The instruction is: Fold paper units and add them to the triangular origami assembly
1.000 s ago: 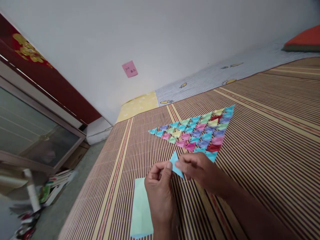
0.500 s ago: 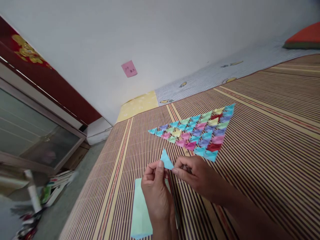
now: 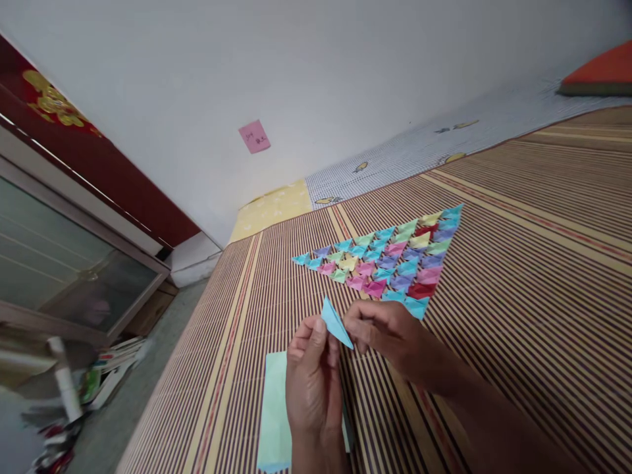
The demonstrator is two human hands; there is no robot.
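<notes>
Striped matting (image 3: 518, 263) is stretching out before me, and one pale green rectangle of paper (image 3: 274, 411) is lying on it, partly hidden by the left hand (image 3: 311, 375). That hand's grip is clamping one folded blue paper (image 3: 336, 324) between thumb and fingers, above the matting. Bunched together, the right hand's (image 3: 390, 326) fingers are meeting its right side; I'm unable to tell whether they're pinching it. Just beyond, many folded pieces (image 3: 395, 249) are forming one triangle, two red and three yellow among them. One pink note (image 3: 254, 136) is hanging on the wall (image 3: 345, 79).

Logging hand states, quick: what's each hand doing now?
Left hand: closed, holding the blue folded paper.
Right hand: curled at the blue folded paper's edge; whether gripping, cannot tell.
</notes>
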